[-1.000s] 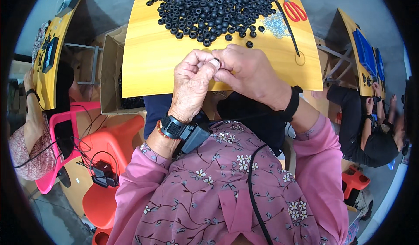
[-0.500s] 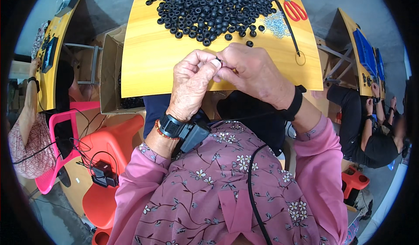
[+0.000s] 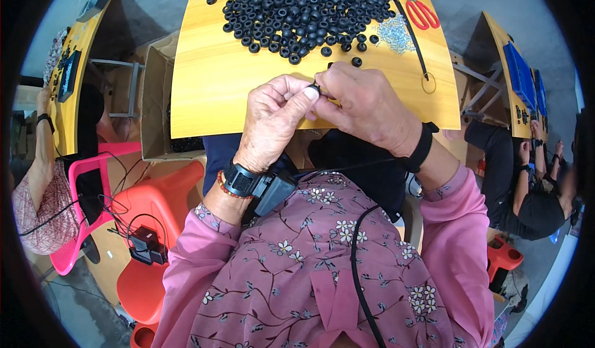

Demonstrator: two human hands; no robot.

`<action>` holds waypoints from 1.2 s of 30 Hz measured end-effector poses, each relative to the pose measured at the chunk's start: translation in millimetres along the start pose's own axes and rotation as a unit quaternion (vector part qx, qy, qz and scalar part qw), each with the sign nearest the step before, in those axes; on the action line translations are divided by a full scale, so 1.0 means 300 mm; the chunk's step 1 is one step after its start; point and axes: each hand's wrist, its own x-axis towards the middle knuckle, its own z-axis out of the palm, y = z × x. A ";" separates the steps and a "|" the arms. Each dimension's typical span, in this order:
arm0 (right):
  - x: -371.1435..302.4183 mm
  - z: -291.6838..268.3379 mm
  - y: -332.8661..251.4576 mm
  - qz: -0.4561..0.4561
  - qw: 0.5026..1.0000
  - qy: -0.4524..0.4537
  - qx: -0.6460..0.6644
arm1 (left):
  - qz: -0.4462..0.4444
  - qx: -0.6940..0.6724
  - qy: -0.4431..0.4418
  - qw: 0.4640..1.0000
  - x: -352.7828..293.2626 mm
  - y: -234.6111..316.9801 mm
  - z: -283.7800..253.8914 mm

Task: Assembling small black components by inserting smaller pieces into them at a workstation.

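My left hand [image 3: 276, 114] is closed, with thumb and forefinger pinching a small black piece [image 3: 315, 87] above the table's near edge. My right hand [image 3: 372, 107] meets it there, fingers curled and pressed at the same piece. Most of the piece is hidden by the fingertips, so its full shape does not show. Just beyond both hands spreads a big pile of black, round, holed pieces [image 3: 291, 14], a few of them lying loose at its near side. To its right lies a patch of tiny, pale, shiny bits [image 3: 395, 34].
Red-handled scissors [image 3: 423, 14] and a thin black rod [image 3: 414, 43] ending in a wire loop lie at the yellow table's [image 3: 204, 106] right. A cardboard box [image 3: 155, 100] and red chair [image 3: 152, 205] stand left. Other people sit at tables on both sides.
Both hands have shifted slightly to the right, still pinched together. The black piece between the fingertips shows a little more. The pile looks the same.
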 end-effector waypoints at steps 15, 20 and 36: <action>0.009 0.063 0.021 -0.039 0.999 0.006 0.022 | 0.006 -0.025 0.060 0.998 -0.018 -0.010 0.019; 0.011 0.048 0.007 0.014 0.999 0.026 0.018 | 0.020 -0.039 0.055 0.998 0.001 -0.009 0.023; -0.187 -0.176 0.239 0.271 0.952 0.144 0.012 | 0.214 -0.042 0.253 0.942 0.016 0.146 -0.217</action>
